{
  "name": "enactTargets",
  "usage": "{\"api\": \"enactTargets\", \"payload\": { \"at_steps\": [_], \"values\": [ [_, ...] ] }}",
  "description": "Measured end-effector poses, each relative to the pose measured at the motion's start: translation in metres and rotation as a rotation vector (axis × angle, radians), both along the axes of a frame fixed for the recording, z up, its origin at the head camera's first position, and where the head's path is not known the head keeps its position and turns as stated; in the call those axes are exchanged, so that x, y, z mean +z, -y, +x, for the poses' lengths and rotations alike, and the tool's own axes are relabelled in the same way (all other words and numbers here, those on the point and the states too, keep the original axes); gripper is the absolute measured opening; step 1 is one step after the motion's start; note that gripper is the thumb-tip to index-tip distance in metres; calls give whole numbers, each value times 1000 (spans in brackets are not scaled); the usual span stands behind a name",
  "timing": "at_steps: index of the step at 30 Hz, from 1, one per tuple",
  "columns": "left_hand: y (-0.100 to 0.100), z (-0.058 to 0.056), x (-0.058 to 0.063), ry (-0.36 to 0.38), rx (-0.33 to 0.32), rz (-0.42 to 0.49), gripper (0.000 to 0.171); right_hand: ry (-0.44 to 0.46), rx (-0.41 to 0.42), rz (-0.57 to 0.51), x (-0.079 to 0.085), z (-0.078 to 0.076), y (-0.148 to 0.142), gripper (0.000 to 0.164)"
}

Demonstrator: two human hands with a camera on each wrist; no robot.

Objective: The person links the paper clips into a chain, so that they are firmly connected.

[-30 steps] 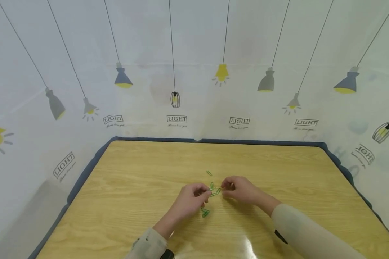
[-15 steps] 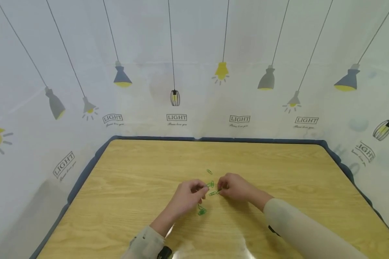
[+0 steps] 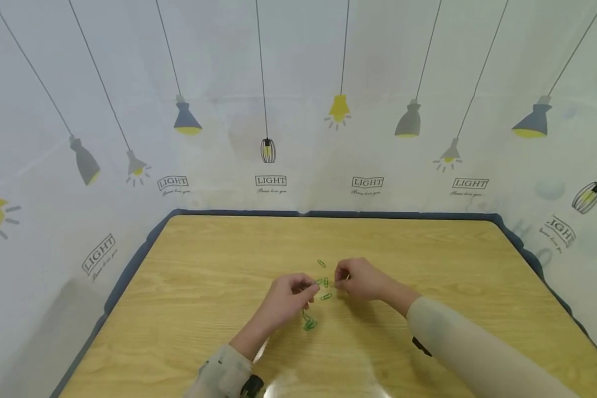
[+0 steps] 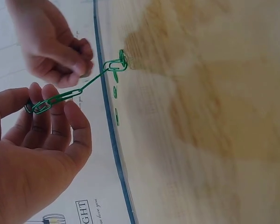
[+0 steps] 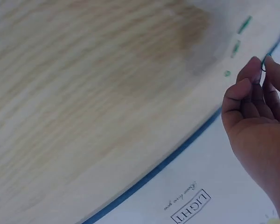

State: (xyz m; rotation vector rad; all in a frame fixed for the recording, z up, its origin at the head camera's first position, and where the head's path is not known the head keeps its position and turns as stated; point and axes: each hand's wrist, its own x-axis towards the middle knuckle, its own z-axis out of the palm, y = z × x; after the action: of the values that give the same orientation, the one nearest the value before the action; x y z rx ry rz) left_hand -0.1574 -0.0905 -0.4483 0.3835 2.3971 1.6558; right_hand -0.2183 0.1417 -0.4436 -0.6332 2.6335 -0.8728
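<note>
My left hand [image 3: 287, 298] pinches one end of a chain of linked green paper clips [image 4: 60, 97] between thumb and fingertips. The chain hangs down past the fingers, its lower links [image 3: 309, 323] bunched low near the tabletop in the head view. Close by on the right, my right hand [image 3: 362, 278] pinches a single green paper clip [image 5: 263, 65], mostly covered by thumb and finger. Between and beyond the hands lie loose green paper clips: a far one [image 3: 321, 263], a middle one [image 3: 325, 282] and a near one [image 3: 326, 297].
A light wood-grain table [image 3: 219, 254] spreads under both hands, with a dark blue edge [image 3: 378, 216] along its back and sides. Behind it hangs a pale wall covering [image 3: 308, 138] printed with lamps and the word LIGHT.
My right hand has taken a paper clip from among the loose ones and raised it slightly away from them. My left hand has shifted a little up and left, still holding the chain.
</note>
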Motion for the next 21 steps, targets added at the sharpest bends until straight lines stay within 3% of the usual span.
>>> {"api": "enactTargets", "payload": {
  "at_steps": [6, 11, 17, 21],
  "values": [
    [2, -4, 4, 5, -20, -18, 23, 36, 0, -167, 30, 2, 3, 9],
    [2, -5, 7, -32, 15, -52, 23, 46, -26, -267, 48, 10, 8, 12],
    [3, -1, 6, -71, 54, -108, 17, 42, 16, -294, 45, 22, 11, 12],
    [2, 3, 6, -148, 74, -177, 13, 41, 24, -305, 40, 27, 14, 10]
  ]
}}
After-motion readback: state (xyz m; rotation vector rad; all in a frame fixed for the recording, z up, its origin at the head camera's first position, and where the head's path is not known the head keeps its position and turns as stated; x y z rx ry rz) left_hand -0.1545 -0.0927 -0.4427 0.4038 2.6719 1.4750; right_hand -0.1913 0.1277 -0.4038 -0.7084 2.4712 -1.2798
